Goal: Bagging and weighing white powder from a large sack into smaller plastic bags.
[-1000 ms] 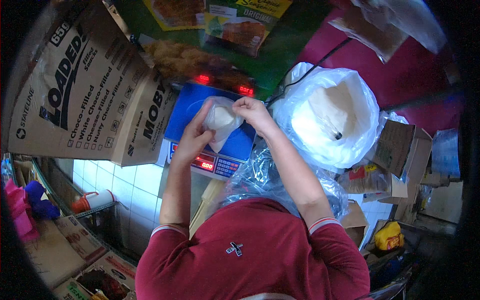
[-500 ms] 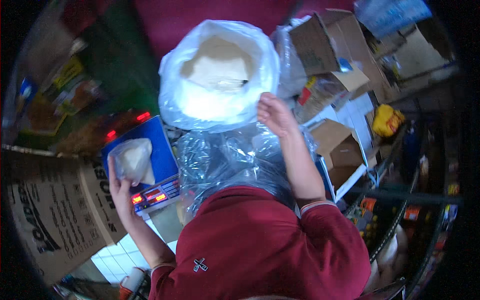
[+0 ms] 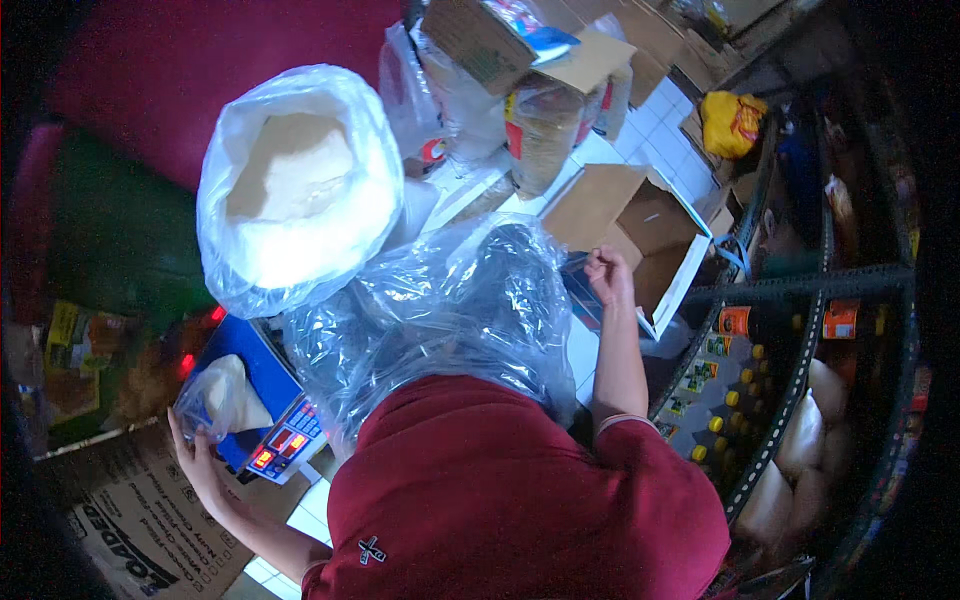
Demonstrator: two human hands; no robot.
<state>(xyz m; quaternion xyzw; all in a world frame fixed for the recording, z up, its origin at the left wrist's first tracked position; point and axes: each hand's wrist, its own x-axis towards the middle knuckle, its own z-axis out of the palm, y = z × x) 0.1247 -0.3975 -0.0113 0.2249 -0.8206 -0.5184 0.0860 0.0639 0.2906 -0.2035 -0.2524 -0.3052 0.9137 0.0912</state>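
A small clear plastic bag of white powder [image 3: 238,398] rests on the blue platform of a digital scale [image 3: 262,358] at my left. My left hand [image 3: 196,462] grips the bag's near left edge, its thumb and fingers around the loose plastic. Off to the right, my right hand [image 3: 610,278] is raised beside an open cardboard box, its fingers curled closed and nothing visible in them. Ahead of me stands a large translucent sack [image 3: 300,200], its mouth wide open and white powder inside. Clear plastic sheeting [image 3: 430,310] covers my lap.
The open cardboard box [image 3: 655,235] sits at my right. Beyond it are bagged goods [image 3: 545,135] and a yellow bag [image 3: 732,125]. Metal shelves [image 3: 790,400] with yellow-capped bottles [image 3: 715,400] line the right side. A large printed carton [image 3: 140,520] lies at the lower left.
My right hand has left the large sack's rim and moved right, to the cardboard box. My left hand stays at the small bag. The whole view has swung to the right.
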